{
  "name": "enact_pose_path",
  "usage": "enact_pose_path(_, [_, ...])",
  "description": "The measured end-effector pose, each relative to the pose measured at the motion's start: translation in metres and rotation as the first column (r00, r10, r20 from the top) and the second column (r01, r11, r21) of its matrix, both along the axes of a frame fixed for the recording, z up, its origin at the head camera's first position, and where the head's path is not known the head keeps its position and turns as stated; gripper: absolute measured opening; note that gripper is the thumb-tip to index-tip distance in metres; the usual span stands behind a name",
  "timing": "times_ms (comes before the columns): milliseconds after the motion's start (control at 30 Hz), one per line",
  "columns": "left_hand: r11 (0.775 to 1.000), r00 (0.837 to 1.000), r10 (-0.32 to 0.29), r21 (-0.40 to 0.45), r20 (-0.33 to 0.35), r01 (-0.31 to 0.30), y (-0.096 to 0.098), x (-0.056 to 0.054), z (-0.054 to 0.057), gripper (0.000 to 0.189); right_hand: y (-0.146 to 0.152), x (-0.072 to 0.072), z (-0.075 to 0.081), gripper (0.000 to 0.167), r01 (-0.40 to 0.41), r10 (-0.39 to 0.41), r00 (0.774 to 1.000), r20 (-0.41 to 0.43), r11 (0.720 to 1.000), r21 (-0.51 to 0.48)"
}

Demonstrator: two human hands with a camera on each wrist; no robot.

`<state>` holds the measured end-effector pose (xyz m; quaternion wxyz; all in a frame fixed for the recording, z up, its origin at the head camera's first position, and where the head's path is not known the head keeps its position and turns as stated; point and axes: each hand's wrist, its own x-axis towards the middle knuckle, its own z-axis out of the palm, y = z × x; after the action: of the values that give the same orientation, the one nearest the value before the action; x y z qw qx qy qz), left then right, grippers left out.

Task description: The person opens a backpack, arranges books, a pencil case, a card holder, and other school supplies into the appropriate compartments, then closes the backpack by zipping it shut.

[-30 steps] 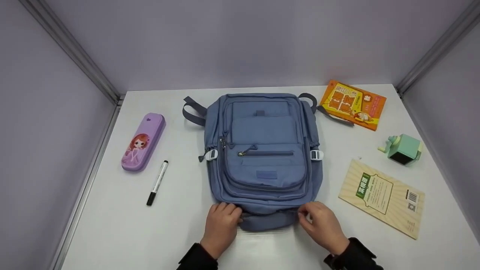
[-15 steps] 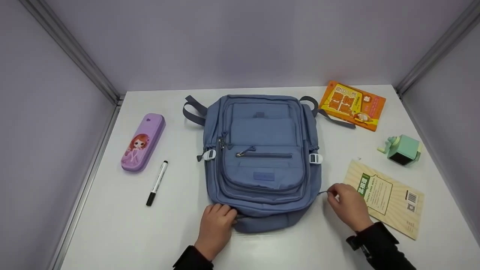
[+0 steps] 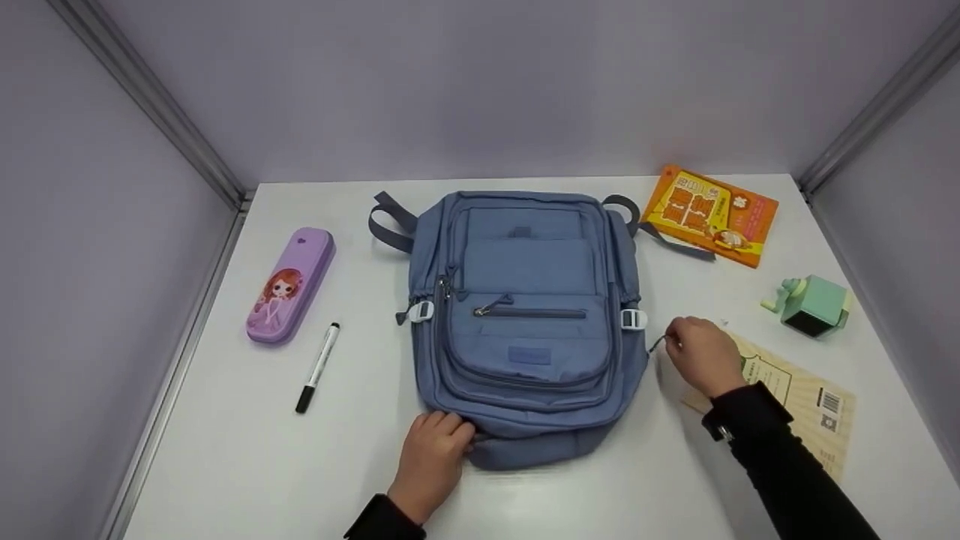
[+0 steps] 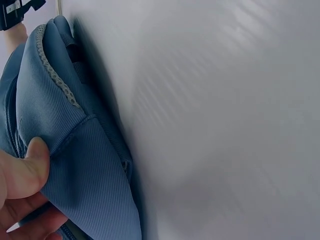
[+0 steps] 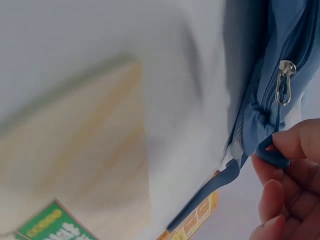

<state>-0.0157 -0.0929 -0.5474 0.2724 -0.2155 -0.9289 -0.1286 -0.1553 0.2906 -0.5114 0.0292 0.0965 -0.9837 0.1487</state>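
A blue backpack (image 3: 529, 262) lies front side up on the white table. At its lower left corner my left hand (image 3: 431, 461) grips the bag's fabric; in the left wrist view the thumb (image 4: 37, 162) presses on the cloth with the fingers beneath. My right hand (image 3: 703, 354) is beside the bag's right edge and pinches the cord pull of a zipper. The right wrist view shows the metal zipper slider (image 5: 285, 82) and the blue pull tab (image 5: 272, 154) between thumb and fingers, the cord drawn taut.
To the left lie a purple pencil case (image 3: 291, 285) and a marker (image 3: 318, 367). On the right are an orange booklet (image 3: 711, 215), a green pencil sharpener (image 3: 815, 306) and a beige booklet (image 3: 814, 420), partly under my right forearm. A dark strap (image 3: 679, 244) touches the orange booklet.
My right hand has moved from the bag's bottom edge round the corner and up along its right side, taking the zipper pull with it. The left hand stays at the lower left corner.
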Motion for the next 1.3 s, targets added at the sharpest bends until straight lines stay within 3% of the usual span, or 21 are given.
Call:
enact_pose_path(133, [1.0, 1.0, -0.013, 0.012, 0.029, 0.013, 0.0, -0.001, 0.001, 0.026, 0.001, -0.019, 0.001, 0.012, -0.002, 0.002, 1.0, 0.028, 1.0, 0.019])
enact_pose_path(333, [0.999, 0.998, -0.032, 0.032, 0.059, 0.03, 0.0, 0.001, 0.002, 0.026, -0.006, -0.043, -0.002, 0.014, -0.01, 0.012, 0.999, -0.038, 0.999, 0.041])
enact_pose_path(600, [0.998, 0.998, -0.055, 0.036, 0.024, 0.054, -0.001, 0.002, 0.001, 0.029, -0.015, -0.063, -0.003, 0.018, 0.029, -0.026, 0.997, -0.075, 0.999, 0.045])
enact_pose_path(967, [0.999, 0.999, -0.034, 0.019, 0.022, 0.034, -0.004, 0.0, 0.002, 0.035, -0.015, -0.067, -0.01, 0.019, 0.072, -0.072, 0.997, 0.013, 0.997, -0.023])
enact_pose_path(1200, [0.999, 0.993, -0.023, 0.044, 0.112, 0.018, -0.007, 0.004, 0.004, 0.037, -0.011, -0.061, -0.01, 0.017, 0.081, -0.075, 0.994, 0.077, 0.994, -0.068])
enact_pose_path(1300, [0.998, 0.993, -0.016, 0.068, 0.119, 0.008, -0.009, 0.005, 0.006, 0.031, -0.01, -0.06, -0.01, 0.018, 0.09, -0.082, 0.991, 0.108, 0.993, -0.078])
